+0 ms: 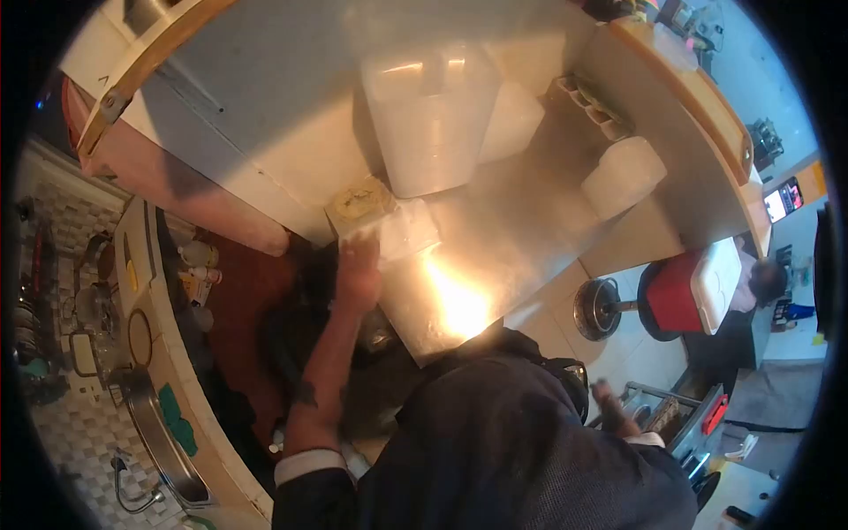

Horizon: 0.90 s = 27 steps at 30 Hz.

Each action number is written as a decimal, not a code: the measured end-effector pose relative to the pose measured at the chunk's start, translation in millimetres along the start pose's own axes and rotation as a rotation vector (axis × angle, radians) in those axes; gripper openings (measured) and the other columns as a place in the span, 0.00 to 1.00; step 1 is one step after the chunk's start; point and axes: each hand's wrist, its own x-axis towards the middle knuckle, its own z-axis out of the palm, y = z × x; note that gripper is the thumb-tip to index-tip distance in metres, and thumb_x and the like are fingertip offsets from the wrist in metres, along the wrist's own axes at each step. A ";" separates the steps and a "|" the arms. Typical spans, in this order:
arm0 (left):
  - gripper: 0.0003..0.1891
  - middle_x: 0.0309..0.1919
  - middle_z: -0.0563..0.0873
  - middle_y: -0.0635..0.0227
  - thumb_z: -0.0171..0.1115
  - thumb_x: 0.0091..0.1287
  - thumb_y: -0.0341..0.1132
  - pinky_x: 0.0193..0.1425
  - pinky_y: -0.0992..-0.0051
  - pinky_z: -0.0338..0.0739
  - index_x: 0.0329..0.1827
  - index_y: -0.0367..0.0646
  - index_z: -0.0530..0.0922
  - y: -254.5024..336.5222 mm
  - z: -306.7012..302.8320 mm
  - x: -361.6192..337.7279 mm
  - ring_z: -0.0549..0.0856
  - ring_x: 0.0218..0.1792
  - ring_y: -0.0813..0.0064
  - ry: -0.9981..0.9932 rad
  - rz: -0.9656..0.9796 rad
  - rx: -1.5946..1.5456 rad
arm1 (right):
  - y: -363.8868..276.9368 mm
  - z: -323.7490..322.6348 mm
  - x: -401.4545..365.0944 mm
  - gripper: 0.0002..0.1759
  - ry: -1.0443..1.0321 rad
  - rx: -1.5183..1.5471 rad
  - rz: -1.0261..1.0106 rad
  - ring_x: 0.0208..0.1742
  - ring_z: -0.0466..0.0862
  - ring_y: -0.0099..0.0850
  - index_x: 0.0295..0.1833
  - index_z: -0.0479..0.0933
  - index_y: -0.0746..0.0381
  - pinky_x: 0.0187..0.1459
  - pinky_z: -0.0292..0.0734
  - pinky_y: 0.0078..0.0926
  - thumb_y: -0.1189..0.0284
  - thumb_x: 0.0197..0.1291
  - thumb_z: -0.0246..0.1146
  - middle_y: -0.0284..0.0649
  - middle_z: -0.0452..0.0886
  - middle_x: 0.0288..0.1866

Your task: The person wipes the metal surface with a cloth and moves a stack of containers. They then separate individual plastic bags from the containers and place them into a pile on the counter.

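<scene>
At the near corner of the steel counter [530,221], the left hand [358,274] rested on the white container [405,231] just ahead, the right hand [609,405] hung well apart, both grips unclear.

A clear plastic container [408,231] lay flat at the corner of the shiny steel surface [517,225], the left hand [358,272] resting on its 7 o'clock edge. Just beside it at 10 o'clock sat a tub of yellowish food [360,201].
</scene>
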 end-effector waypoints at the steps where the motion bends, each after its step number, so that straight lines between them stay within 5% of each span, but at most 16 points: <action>1: 0.31 0.74 0.72 0.42 0.64 0.62 0.29 0.82 0.48 0.62 0.72 0.33 0.72 -0.8 3.1 4.7 0.69 0.77 0.40 -0.136 -0.116 -0.061 | 18.8 -1.0 -20.2 0.30 -0.113 -0.016 0.080 0.74 0.76 0.56 0.76 0.71 0.60 0.79 0.64 0.42 0.71 0.68 0.60 0.55 0.80 0.70; 4: 0.35 0.84 0.57 0.44 0.65 0.67 0.30 0.84 0.52 0.60 0.78 0.40 0.67 7.2 12.3 11.0 0.57 0.84 0.42 -0.440 -0.432 -0.250 | 43.3 -8.0 -40.3 0.28 -0.261 0.032 0.014 0.71 0.78 0.53 0.74 0.73 0.60 0.77 0.67 0.42 0.71 0.68 0.60 0.55 0.81 0.68; 7: 0.37 0.79 0.64 0.40 0.68 0.64 0.31 0.83 0.52 0.60 0.78 0.39 0.67 44.2 16.6 6.4 0.62 0.80 0.38 -0.026 -0.529 -0.275 | 39.9 -18.4 -21.6 0.26 -0.341 0.066 -0.082 0.68 0.79 0.51 0.72 0.74 0.60 0.74 0.69 0.42 0.70 0.69 0.61 0.54 0.82 0.65; 10: 0.28 0.70 0.72 0.42 0.67 0.67 0.30 0.76 0.56 0.70 0.71 0.36 0.73 94.7 16.0 1.4 0.73 0.72 0.45 0.255 -0.754 -0.164 | 25.2 -45.1 24.2 0.25 -0.396 0.069 -0.164 0.65 0.81 0.49 0.71 0.76 0.60 0.72 0.72 0.42 0.70 0.69 0.61 0.53 0.84 0.63; 13: 0.16 0.54 0.80 0.52 0.64 0.73 0.30 0.61 0.62 0.80 0.61 0.35 0.77 133.2 26.3 -12.3 0.84 0.52 0.56 0.259 -0.972 -0.293 | -7.8 -84.5 81.3 0.23 -0.446 0.038 -0.257 0.63 0.83 0.47 0.69 0.77 0.60 0.69 0.75 0.41 0.70 0.70 0.62 0.52 0.85 0.60; 14: 0.10 0.41 0.82 0.63 0.60 0.79 0.32 0.46 0.66 0.83 0.54 0.34 0.79 139.3 34.9 -13.3 0.85 0.35 0.65 0.372 -1.133 -0.578 | -22.3 -97.7 100.4 0.22 -0.466 0.020 -0.295 0.62 0.84 0.46 0.68 0.78 0.60 0.69 0.76 0.41 0.69 0.70 0.62 0.52 0.85 0.59; 17: 0.11 0.31 0.81 0.71 0.59 0.81 0.36 0.39 0.69 0.81 0.50 0.34 0.81 187.0 -1.3 44.4 0.83 0.29 0.74 0.462 -1.373 -0.661 | -82.4 -134.1 151.9 0.21 -0.517 -0.081 -0.467 0.59 0.85 0.44 0.66 0.79 0.60 0.66 0.79 0.41 0.69 0.70 0.63 0.51 0.87 0.56; 19: 0.13 0.27 0.79 0.73 0.60 0.81 0.37 0.36 0.72 0.77 0.42 0.35 0.81 184.1 -13.8 53.4 0.79 0.29 0.80 0.495 -1.155 -0.430 | -137.5 -151.6 179.3 0.19 -0.557 -0.301 -0.802 0.57 0.87 0.42 0.65 0.80 0.60 0.64 0.81 0.41 0.69 0.71 0.63 0.51 0.87 0.55; 22: 0.24 0.26 0.67 0.85 0.62 0.81 0.43 0.30 0.76 0.60 0.24 0.48 0.66 183.5 -67.0 86.4 0.63 0.28 0.85 0.567 -0.952 -0.297 | -247.0 -180.4 193.6 0.18 -0.492 -0.634 -1.837 0.54 0.88 0.40 0.63 0.81 0.60 0.62 0.84 0.41 0.68 0.71 0.64 0.50 0.89 0.52; 23: 0.22 0.25 0.68 0.83 0.63 0.80 0.38 0.31 0.75 0.60 0.25 0.42 0.68 185.2 -93.3 98.3 0.64 0.30 0.84 0.628 -1.011 -0.370 | -271.8 -217.1 144.3 0.17 -0.801 -0.325 -1.278 0.54 0.88 0.37 0.61 0.82 0.59 0.57 0.86 0.39 0.65 0.72 0.64 0.48 0.89 0.50; 24: 0.21 0.26 0.70 0.84 0.65 0.78 0.37 0.31 0.75 0.60 0.25 0.43 0.70 185.2 -124.9 107.2 0.66 0.31 0.86 0.617 -0.968 -0.338 | -301.2 -259.6 82.9 0.16 -0.887 0.137 -0.729 0.53 0.88 0.35 0.59 0.83 0.59 0.53 0.88 0.38 0.61 0.74 0.64 0.46 0.89 0.49; 27: 0.27 0.32 0.73 0.65 0.54 0.76 0.55 0.55 0.66 0.67 0.30 0.37 0.78 188.1 -222.4 142.7 0.75 0.44 0.66 0.476 -0.456 -0.272 | -360.8 -278.7 59.9 0.18 -0.960 -0.227 -0.918 0.45 0.88 0.31 0.49 0.84 0.59 0.41 0.87 0.34 0.54 0.73 0.65 0.37 0.87 0.38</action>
